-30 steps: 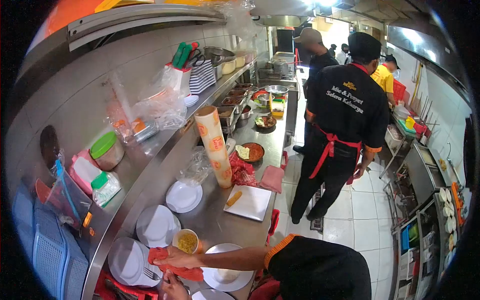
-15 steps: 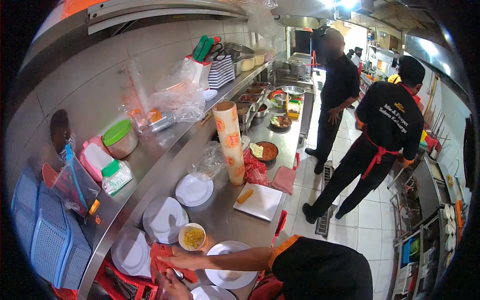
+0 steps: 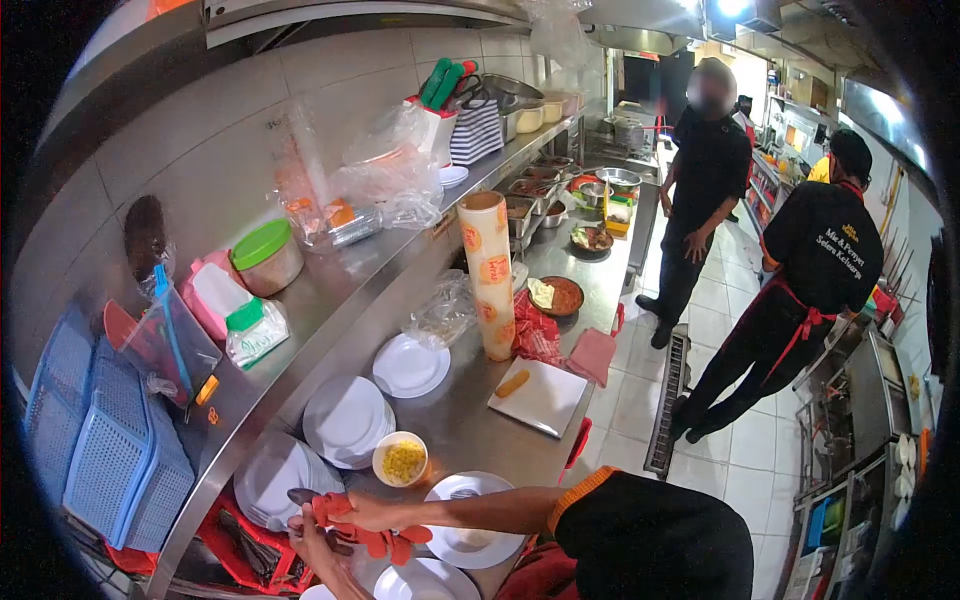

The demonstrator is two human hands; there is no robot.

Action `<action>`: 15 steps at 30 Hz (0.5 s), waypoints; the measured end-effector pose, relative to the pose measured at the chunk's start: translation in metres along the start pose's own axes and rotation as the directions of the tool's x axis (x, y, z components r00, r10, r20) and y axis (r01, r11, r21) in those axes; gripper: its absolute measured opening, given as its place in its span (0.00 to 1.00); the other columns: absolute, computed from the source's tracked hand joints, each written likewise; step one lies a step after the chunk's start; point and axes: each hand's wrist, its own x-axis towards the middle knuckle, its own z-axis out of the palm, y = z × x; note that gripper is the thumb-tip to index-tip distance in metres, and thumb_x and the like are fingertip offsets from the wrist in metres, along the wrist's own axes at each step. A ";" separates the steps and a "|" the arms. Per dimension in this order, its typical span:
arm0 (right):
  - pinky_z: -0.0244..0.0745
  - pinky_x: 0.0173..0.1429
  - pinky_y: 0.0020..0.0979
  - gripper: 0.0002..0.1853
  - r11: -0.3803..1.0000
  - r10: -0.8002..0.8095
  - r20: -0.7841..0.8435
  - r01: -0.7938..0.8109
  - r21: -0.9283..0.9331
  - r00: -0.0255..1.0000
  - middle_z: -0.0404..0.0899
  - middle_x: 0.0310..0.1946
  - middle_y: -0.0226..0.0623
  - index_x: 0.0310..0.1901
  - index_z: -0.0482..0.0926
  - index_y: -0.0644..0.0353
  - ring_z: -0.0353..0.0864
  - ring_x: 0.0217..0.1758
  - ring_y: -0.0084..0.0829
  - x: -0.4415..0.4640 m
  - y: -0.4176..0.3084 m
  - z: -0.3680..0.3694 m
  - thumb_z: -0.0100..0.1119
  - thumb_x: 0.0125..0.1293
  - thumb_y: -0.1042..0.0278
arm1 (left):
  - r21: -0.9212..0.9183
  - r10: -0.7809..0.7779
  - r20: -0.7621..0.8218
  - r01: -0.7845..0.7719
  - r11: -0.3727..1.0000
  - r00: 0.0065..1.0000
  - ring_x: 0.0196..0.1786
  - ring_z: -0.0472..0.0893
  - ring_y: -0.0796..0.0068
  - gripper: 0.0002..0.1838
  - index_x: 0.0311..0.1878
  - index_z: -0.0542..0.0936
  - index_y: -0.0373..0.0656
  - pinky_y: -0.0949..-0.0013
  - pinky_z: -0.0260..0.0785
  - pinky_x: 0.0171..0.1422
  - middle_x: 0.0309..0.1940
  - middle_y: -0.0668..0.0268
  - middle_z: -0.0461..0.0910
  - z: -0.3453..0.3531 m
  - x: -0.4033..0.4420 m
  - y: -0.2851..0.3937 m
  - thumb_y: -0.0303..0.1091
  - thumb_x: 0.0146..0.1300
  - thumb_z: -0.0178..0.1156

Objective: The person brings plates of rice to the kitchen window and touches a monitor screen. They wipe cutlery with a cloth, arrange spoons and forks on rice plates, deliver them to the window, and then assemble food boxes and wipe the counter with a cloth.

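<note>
My right hand (image 3: 368, 512) reaches in from the right and is closed on a red cloth (image 3: 378, 540), which bunches over and hangs below the fingers. My left hand (image 3: 315, 548), just below and left of it, is closed on what looks like a metal spoon (image 3: 300, 495). The spoon's rounded end pokes out to the left of the cloth; its handle is hidden by the cloth and fingers. Both hands are close together above the front of the steel counter. Beside them stand stacked white plates (image 3: 275, 480) and a white bowl of chopped yellow food (image 3: 402, 460).
More white plates (image 3: 345, 415) are stacked behind. A patterned paper roll (image 3: 488, 275) stands upright near a square white plate (image 3: 550, 405) with a brown piece of food. A red crate (image 3: 250, 550) sits at lower left. Two co-workers (image 3: 700, 190) (image 3: 815, 260) stand in the aisle.
Both hands have shifted left relative to each other's plates, and the spoon end now points up-left from the cloth. The view has turned slightly, and the nearer co-workers have changed stance.
</note>
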 end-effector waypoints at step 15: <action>0.70 0.45 0.29 0.21 0.997 0.053 0.033 -0.055 0.061 0.998 0.75 0.38 0.31 0.53 0.70 0.58 0.72 0.39 0.27 -0.007 0.016 0.015 0.50 0.67 0.51 | -0.194 0.007 0.024 -0.002 0.981 1.000 0.21 0.64 0.83 0.12 0.32 0.75 0.40 0.75 0.62 0.27 0.23 0.73 0.70 0.005 0.000 -0.004 0.39 0.62 0.60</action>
